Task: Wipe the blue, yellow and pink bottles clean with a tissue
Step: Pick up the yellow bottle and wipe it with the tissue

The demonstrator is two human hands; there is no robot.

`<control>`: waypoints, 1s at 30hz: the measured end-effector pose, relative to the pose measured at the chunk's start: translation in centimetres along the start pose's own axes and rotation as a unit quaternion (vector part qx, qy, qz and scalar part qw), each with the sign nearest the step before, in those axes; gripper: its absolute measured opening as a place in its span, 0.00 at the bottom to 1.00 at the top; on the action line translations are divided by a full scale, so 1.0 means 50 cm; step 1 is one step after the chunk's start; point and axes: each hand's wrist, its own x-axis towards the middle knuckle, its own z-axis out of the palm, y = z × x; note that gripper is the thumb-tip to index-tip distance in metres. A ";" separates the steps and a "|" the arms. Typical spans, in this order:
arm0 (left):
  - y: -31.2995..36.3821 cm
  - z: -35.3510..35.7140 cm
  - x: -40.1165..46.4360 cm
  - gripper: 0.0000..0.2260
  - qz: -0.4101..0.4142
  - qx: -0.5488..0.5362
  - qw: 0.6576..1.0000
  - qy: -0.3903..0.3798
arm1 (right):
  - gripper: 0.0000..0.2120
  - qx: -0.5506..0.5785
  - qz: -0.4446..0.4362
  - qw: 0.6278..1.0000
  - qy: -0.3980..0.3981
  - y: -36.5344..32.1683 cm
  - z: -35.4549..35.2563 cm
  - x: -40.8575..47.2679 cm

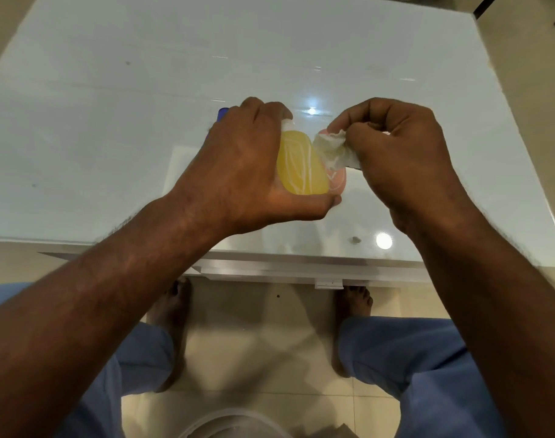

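Observation:
My left hand (238, 165) grips the yellow bottle (299, 165), lifted a little above the glass table, fingers over its white cap and thumb under its base. My right hand (396, 153) pinches a crumpled white tissue (331, 150) against the bottle's right side. The pink bottle (336, 178) shows only as a sliver behind the yellow one and the tissue. A small piece of the blue bottle (222, 113) peeks out behind my left hand; the rest is hidden.
The glossy white glass table (111, 121) spreads ahead, its front edge (269, 260) close to me. Below it are my knees in blue trousers, bare feet on the tiled floor, and a clear plastic container rim (235, 425) at the bottom.

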 end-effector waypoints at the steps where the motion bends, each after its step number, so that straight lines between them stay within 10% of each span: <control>1: 0.000 0.000 0.000 0.52 0.001 0.000 1.000 0.002 | 0.16 -0.003 0.001 1.000 0.001 0.001 0.001 0.000; 11: -0.007 0.006 -0.006 0.50 0.063 0.004 0.997 0.054 | 0.13 0.050 0.042 0.997 -0.042 0.005 0.000 0.006; 16: -0.017 0.009 -0.005 0.53 0.075 0.021 0.994 0.078 | 0.31 0.058 0.083 0.985 -0.138 -0.001 0.000 0.001; 22: -0.011 0.004 -0.003 0.59 0.020 -0.102 0.994 0.036 | 0.22 0.114 0.081 0.978 -0.152 -0.011 -0.005 -0.004; 25: 0.000 -0.003 0.003 0.54 -0.075 -0.298 0.951 0.010 | 0.22 0.145 0.086 0.973 -0.156 -0.009 -0.006 -0.003; 30: 0.005 -0.013 0.013 0.16 -0.193 -0.528 0.827 -0.011 | 0.20 0.149 0.071 0.981 -0.105 -0.002 0.000 0.002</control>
